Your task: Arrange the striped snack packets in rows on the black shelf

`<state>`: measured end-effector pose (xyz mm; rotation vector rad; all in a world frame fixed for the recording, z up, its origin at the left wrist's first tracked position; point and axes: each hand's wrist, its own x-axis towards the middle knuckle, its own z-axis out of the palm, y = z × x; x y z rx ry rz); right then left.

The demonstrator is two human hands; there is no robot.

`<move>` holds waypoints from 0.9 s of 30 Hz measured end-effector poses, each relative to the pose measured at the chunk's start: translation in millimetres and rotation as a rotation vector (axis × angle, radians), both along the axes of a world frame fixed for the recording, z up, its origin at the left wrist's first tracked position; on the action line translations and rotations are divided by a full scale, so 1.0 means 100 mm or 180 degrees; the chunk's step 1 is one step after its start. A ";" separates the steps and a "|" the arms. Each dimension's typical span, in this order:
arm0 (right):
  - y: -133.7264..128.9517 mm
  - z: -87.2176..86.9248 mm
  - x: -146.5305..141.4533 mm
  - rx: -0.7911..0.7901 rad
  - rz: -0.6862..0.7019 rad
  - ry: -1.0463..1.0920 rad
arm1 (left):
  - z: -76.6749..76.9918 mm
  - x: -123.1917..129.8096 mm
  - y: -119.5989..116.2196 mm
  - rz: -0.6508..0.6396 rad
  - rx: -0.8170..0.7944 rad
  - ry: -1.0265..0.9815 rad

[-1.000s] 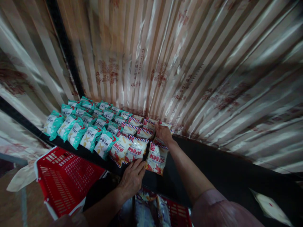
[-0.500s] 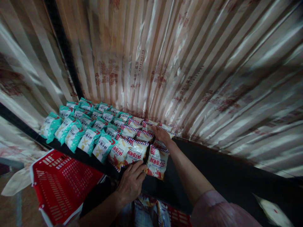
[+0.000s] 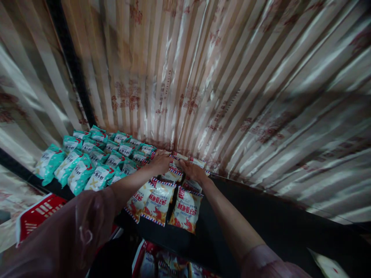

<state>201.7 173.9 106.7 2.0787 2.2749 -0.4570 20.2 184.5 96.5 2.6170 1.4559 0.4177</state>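
At six o'clock in the view, below the black shelf (image 3: pixel 275 224), a red basket (image 3: pixel 138 251) holds dim packets; another red basket (image 3: pixel 37 212) shows at eight, partly behind the left sleeve (image 3: pixel 69 227). A pale flat item (image 3: pixel 329 264) lies at four o'clock. White-and-red snack packets (image 3: pixel 185 210) line the shelf front around six. Just beyond, the left hand (image 3: pixel 160 162) and right hand (image 3: pixel 193 172) reach over similar packets, fingers curved; I cannot tell whether either pinches one. Teal packets (image 3: pixel 82 173) stand in rows toward nine. A pleated, printed sheet (image 3: pixel 203 58) hangs behind at twelve.
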 end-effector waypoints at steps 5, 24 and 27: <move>0.02 0.02 0.06 -0.0109 0.0164 0.0098 | -0.04 0.10 0.33 0.0047 -0.0207 0.0120; 0.14 0.00 -0.02 -0.0221 0.0358 0.0559 | -0.11 0.13 0.59 0.0419 -0.0512 -0.0043; 0.13 0.05 0.02 0.0170 0.0031 0.0002 | -0.10 0.12 0.57 0.0415 -0.0503 -0.0028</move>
